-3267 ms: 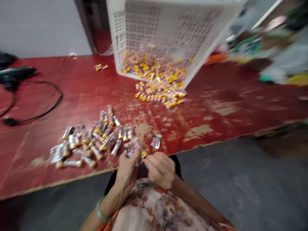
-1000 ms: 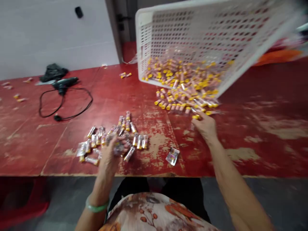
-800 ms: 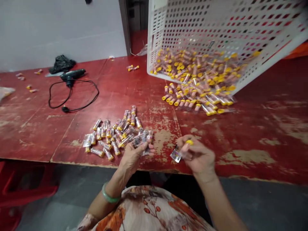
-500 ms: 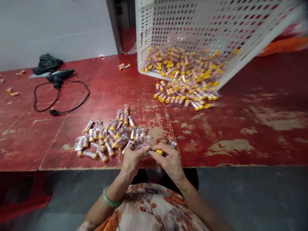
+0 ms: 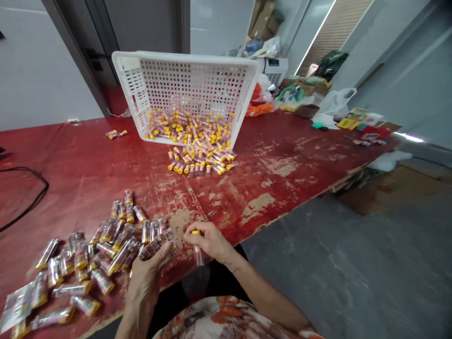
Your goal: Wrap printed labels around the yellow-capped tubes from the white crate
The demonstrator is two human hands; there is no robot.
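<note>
Red paint, scuffed through to tan in patches, covers the long surface (image 5: 88, 160), and at its left a thin black cable (image 5: 47, 186) curves round on it. Behind stand a smooth white wall panel (image 5: 31, 70) and a dark grey door (image 5: 144, 23). A few small pink tubes with yellow ends (image 5: 116, 134) lie apart on the surface near the door. Next comes a white perforated plastic crate (image 5: 190, 77), tipped so its open mouth faces the person, with a heap of pink, yellow-capped tubes (image 5: 197, 136) inside and spilling out over its lower rim. Farther right, a bright orange plastic bag (image 5: 259, 109), a boxy white machine (image 5: 277, 70) and a white plastic bag (image 5: 337, 103) crowd the far end; grey floor (image 5: 318, 263) shows past the near edge.

Closer by, at the left, lies a loose pile of shiny, clear-wrapped, yellow-capped tubes (image 5: 118, 254). Beside its right end the left hand (image 5: 146, 278) has its thumb clamped over some flat, printed clear sleeves (image 5: 160, 242), which jut beyond the fingers. The right hand's (image 5: 213, 242) grip is pinched together on one slim yellow-capped tube (image 5: 198, 256), cap uppermost, the body hanging below the fingers. Only a narrow gap parts it from the sleeves.
</note>
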